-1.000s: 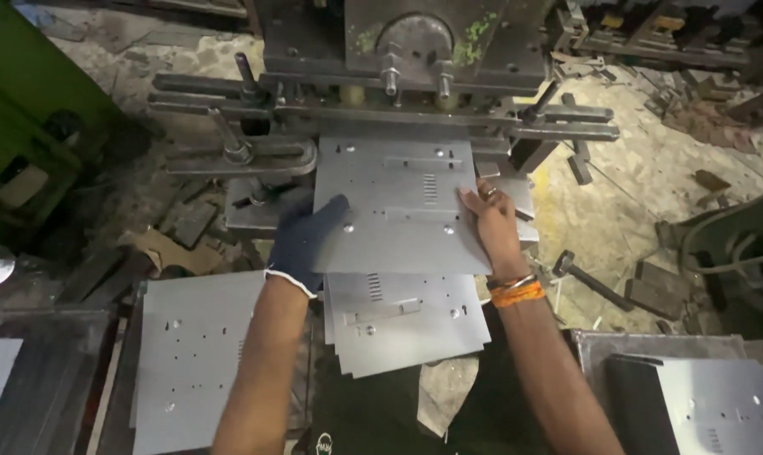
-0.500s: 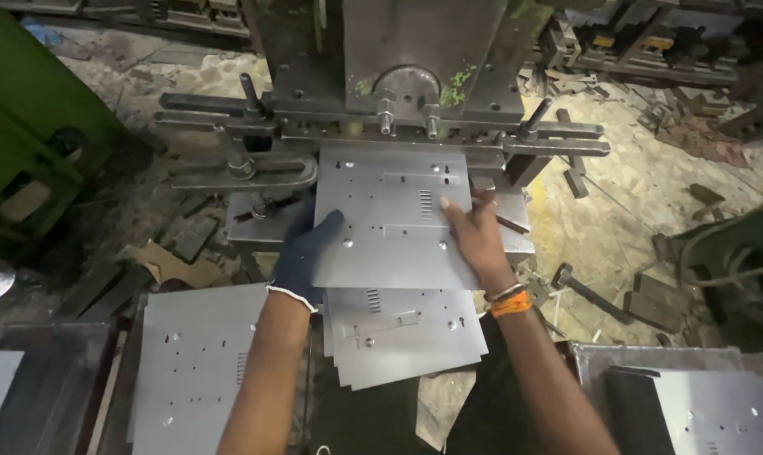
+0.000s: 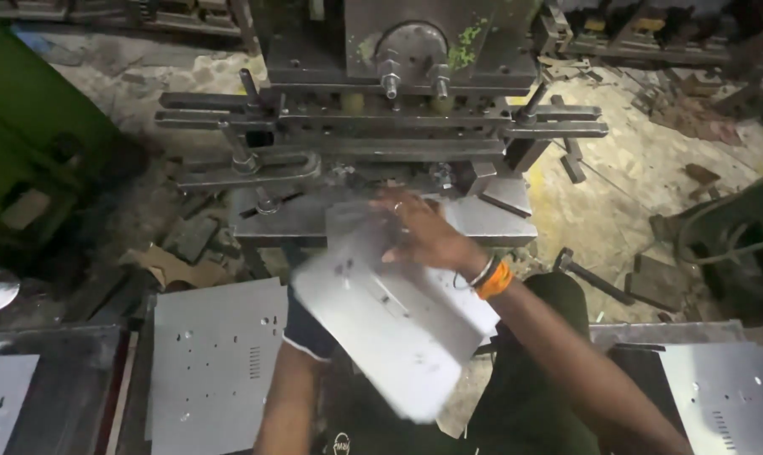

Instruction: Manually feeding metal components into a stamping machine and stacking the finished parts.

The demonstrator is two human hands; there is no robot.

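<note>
A pale grey punched metal sheet hangs tilted and motion-blurred in front of the press bed, above my lap. My bare right hand, with an orange band and a bangle at the wrist, lies on the sheet's upper far part and grips it. My left hand wears a dark blue glove and holds the sheet from below at its left edge. Only the glove's cuff and heel show; the fingers are hidden under the sheet.
A heavy metal press with horizontal bars and bolts fills the top centre. A stack of punched sheets lies at lower left, another sheet at lower right, one more at far left. Scrap litters the dirty floor.
The sheet lay flat on the press bed under both hands. It has now come off the bed toward me, turned and tilted, with both hands moving back with it.
</note>
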